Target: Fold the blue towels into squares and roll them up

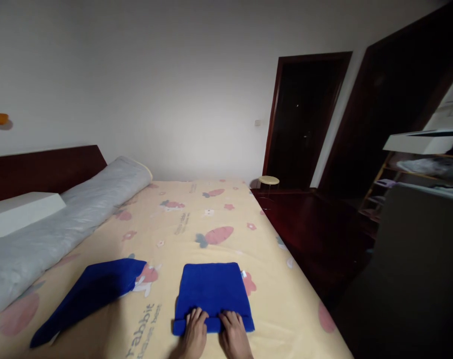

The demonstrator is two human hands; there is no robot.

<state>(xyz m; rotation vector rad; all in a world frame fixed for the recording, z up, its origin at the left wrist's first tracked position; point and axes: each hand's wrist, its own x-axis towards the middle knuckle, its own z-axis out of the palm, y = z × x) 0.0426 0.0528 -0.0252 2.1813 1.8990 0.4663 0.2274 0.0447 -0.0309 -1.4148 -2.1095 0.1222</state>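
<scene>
Bedsheet (286,311) carries the tagged blue cloth (211,286); head view shows left hand (196,326) and right hand (233,326) spaced along its turned-up near edge, likely to hold it even. Fingers bent over, grip closure I can't tell!

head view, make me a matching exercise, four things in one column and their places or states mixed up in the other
Things
1. Stool
2. Left blue cloth
3. Grey roll
4. Right blue cloth

Places or states
A. alongside the headboard
B. near edge folded over, under the left hand and the right hand
C. near the dark door
D. between the grey roll and the other cloth

Pairs: 1-C, 2-D, 3-A, 4-B
</scene>
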